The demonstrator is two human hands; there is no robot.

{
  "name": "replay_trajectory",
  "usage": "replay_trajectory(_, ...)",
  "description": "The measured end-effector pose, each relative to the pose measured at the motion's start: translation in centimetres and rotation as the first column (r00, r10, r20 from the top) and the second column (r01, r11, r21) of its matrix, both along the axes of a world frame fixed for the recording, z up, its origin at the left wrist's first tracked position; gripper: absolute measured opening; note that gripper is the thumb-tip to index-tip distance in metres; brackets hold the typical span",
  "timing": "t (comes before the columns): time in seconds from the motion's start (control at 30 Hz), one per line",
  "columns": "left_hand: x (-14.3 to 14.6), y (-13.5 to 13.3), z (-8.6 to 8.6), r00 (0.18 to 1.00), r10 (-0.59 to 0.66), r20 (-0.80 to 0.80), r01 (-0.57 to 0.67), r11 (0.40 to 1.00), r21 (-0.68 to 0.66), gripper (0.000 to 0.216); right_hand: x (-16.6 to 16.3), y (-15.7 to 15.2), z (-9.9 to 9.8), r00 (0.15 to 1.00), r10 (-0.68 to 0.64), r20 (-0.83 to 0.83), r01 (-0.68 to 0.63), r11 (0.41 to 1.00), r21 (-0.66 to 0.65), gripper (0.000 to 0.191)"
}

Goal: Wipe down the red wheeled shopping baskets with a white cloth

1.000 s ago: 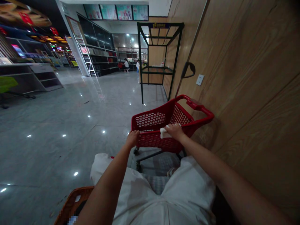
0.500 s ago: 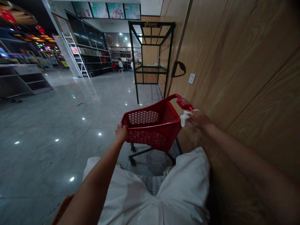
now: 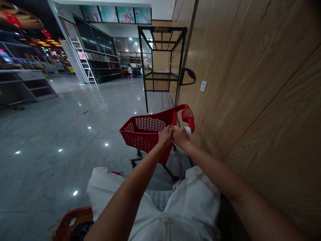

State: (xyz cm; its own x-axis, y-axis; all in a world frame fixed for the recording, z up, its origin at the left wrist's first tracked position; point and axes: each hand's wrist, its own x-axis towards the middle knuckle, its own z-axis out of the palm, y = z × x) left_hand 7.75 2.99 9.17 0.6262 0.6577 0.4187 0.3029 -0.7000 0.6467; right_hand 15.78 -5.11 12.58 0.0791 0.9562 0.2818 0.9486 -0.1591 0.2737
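Observation:
A small red plastic shopping cart [image 3: 144,129] stands on the floor in front of my knees, its handle [image 3: 188,115] turned toward the wooden wall. My left hand [image 3: 165,135] is closed on the cart's near rim beside the handle. My right hand [image 3: 181,136] touches the left one and is closed on a white cloth [image 3: 188,130] pressed against the same corner of the cart. I am seated low, in white trousers [image 3: 195,207].
A wood-panelled wall [image 3: 250,83] runs along my right with a socket [image 3: 203,86] and a black door handle [image 3: 187,76]. An empty green metal rack [image 3: 162,63] stands behind the cart. An orange basket [image 3: 72,222] sits at my lower left. Shiny grey floor [image 3: 62,140] spreads left toward store shelves.
The cart has swung round, its handle now nearer the wall. My left hand moved from the far corner to the rim beside the handle; my right hand came down next to it with the cloth.

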Motion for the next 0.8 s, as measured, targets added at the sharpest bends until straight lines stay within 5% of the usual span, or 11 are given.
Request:
replay_trajectory(0.13,-3.8,3.3,-0.6,0.998,-0.029,0.048,0.037,0.986,-0.162,0.049,-1.2,-0.4,1.6,0.979,0.202,-0.018,-0.203,0.979,-0.029,0.036)
replay_trajectory(0.27,-6.2,5.3,-1.4,0.986,-0.009,0.164,0.059,0.952,-0.302,0.061,1.9,-2.2,2.8,0.913,0.391,-0.118,-0.396,0.918,-0.021,0.036)
replay_trajectory(0.47,-8.5,6.0,-1.2,0.96,-0.058,0.275,0.172,0.895,-0.411,0.046,7.8,-2.2,3.0,0.9,0.402,-0.17,-0.396,0.916,0.068,0.037)
replay_trajectory(0.67,-11.0,7.2,0.2,0.987,-0.058,0.15,0.111,0.922,-0.372,0.031,5.7,2.3,2.7,0.928,0.31,-0.207,-0.271,0.942,0.198,0.038)
replay_trajectory(0.8,-10.3,6.2,3.1,0.988,-0.045,-0.149,0.009,0.973,-0.232,0.034,2.7,3.2,2.4,0.878,0.429,-0.21,-0.39,0.898,0.203,0.035)
